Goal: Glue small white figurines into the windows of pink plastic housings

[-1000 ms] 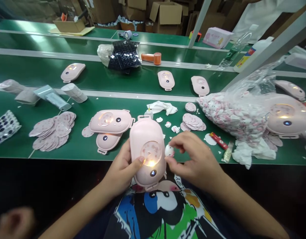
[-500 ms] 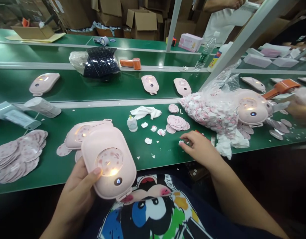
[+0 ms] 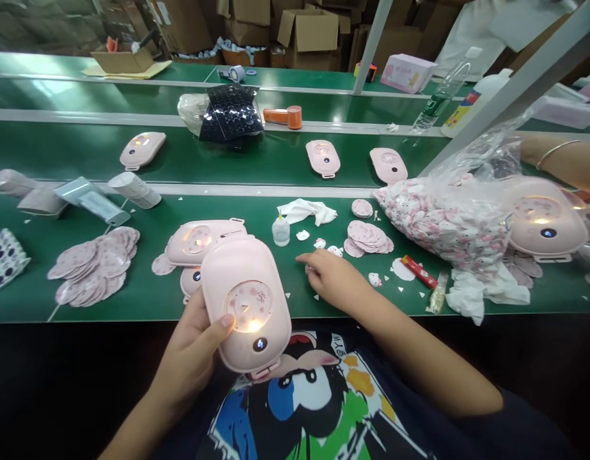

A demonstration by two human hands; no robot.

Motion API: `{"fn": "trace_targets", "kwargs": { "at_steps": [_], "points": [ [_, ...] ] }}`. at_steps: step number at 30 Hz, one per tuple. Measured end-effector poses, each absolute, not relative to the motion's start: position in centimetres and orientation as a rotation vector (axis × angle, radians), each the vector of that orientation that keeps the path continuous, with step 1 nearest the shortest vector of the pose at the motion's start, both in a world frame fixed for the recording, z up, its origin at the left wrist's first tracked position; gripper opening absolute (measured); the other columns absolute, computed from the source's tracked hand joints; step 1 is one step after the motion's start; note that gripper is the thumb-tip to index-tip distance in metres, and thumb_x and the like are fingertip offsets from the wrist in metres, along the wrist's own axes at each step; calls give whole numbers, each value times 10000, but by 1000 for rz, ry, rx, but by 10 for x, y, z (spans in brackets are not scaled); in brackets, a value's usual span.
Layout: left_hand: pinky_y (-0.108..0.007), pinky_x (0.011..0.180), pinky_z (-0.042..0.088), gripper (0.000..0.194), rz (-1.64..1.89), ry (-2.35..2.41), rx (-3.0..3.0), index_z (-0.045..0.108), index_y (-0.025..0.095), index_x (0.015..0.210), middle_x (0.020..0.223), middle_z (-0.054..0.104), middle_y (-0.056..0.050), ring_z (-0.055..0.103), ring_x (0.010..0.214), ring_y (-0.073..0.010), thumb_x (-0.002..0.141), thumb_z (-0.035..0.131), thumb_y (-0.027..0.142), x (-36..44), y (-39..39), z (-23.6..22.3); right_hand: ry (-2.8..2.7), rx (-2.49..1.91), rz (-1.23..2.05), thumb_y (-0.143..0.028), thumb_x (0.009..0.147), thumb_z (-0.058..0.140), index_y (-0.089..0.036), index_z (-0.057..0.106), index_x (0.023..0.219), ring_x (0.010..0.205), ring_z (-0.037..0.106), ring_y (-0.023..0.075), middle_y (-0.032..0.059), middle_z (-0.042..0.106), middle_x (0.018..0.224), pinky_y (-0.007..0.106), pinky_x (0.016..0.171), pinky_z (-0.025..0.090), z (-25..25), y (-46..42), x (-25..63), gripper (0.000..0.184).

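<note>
My left hand (image 3: 194, 345) grips a pink rounded-rectangular device (image 3: 247, 303) above the table's front edge. This device has a round patterned window, a warm glow and a small lit display. My right hand (image 3: 335, 279) is low over the green table, thumb and fingers drawn together around something small and pale, mostly hidden. Beside its fingers are cat-face pieces (image 3: 335, 251) and a white scrap (image 3: 302, 235). Another cat-face piece (image 3: 374, 279) lies to the right of this hand. A stack of pink patterned discs (image 3: 368, 238) sits beyond it.
A clear bag of cat-face pieces (image 3: 443, 220) slumps at right, near a red tube (image 3: 419, 272). More devices (image 3: 206, 241) and discs (image 3: 96, 265) lie at left. A small squeeze bottle (image 3: 280, 230) stands mid-table. Another person's arm (image 3: 560, 153) reaches in at right.
My right hand has moved left from beside the disc stack, uncovering a cat-face piece, to where a white piece lay. The view has turned left; my left hand keeps its device.
</note>
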State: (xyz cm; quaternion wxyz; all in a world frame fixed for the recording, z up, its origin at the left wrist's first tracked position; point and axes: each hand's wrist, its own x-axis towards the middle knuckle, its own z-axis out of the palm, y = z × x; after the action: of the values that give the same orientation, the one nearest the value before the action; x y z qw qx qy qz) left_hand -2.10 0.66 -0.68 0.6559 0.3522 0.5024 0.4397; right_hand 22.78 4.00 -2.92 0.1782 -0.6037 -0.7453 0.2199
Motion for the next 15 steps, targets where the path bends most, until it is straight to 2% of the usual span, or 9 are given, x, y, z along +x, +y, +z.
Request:
{"fn": "trace_targets", "kwargs": {
  "at_steps": [3, 8, 11, 13, 15],
  "points": [
    [-356, 929, 546, 589, 997, 1070, 839, 549, 270, 1358, 1288, 677, -73, 618, 1185, -294, 801, 740, 279, -18, 7, -10, -2025, -1612, 689, -168, 943, 523, -199, 668, 1179, 874, 657, 139, 47, 690, 1015, 276, 765, 541, -15, 27, 235, 278],
    [-397, 963, 527, 604, 960, 907, 938, 511, 250, 1395, 1382, 612, -100, 580, 1241, -319, 828, 715, 290, -7, 11, -13, -1879, -1413, 758, -170, 920, 537, -245, 696, 1133, 868, 664, 141, 32, 700, 993, 277, 747, 552, 12, 0, 239, 276],
    [-420, 997, 502, 637, 933, 871, 1004, 459, 249, 1436, 1426, 573, -107, 543, 1282, -329, 847, 696, 302, -1, 11, -12, -1910, -1420, 801, -172, 883, 602, -223, 676, 1090, 705, 640, 122, 7, 707, 882, 234, 607, 527, 26, -12, 233, 225],
    [-433, 1024, 477, 639, 902, 865, 1051, 441, 240, 1439, 1444, 553, -113, 520, 1305, -332, 855, 690, 309, 3, 11, -10, -2039, -1330, 779, -150, 892, 598, -208, 672, 1012, 730, 632, 126, 5, 703, 866, 246, 650, 526, 33, -17, 227, 153],
    [-435, 1055, 445, 616, 864, 864, 1107, 443, 229, 1425, 1444, 548, -115, 504, 1319, -325, 865, 684, 318, 7, 10, -8, -2198, -1196, 708, -105, 925, 537, -202, 678, 985, 844, 622, 149, 25, 694, 932, 287, 748, 521, 35, -20, 221, 182]
  ]
}}
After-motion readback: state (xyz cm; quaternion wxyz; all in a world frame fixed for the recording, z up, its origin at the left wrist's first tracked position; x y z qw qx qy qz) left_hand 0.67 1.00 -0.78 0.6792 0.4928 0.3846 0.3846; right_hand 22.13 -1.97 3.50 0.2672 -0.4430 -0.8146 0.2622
